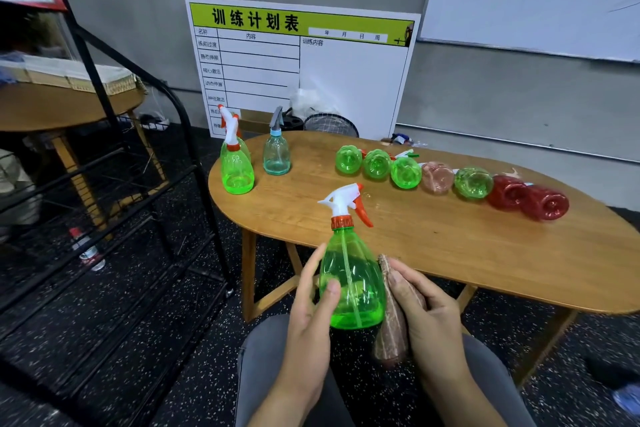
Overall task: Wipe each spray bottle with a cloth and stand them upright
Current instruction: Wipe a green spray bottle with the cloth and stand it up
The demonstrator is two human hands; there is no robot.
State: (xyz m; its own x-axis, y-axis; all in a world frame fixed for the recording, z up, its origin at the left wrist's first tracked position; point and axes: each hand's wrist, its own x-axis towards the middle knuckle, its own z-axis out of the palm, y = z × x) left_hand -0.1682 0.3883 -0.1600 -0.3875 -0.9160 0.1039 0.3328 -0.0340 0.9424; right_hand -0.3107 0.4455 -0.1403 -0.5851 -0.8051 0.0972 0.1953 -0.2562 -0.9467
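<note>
Holding the green spray bottle (351,282) upright over my lap, just off the wooden table's (450,253) near edge — my left hand (311,308) curls round its side, thumb on the front, while my right hand (427,312) presses a brownish cloth (389,329) against it.

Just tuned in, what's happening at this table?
A person holds a green spray bottle upright: left hand grips its side, right hand presses a brown cloth against it. Two bottles already stand on the wooden table; a row of bottles lies on its side, waiting.
</note>
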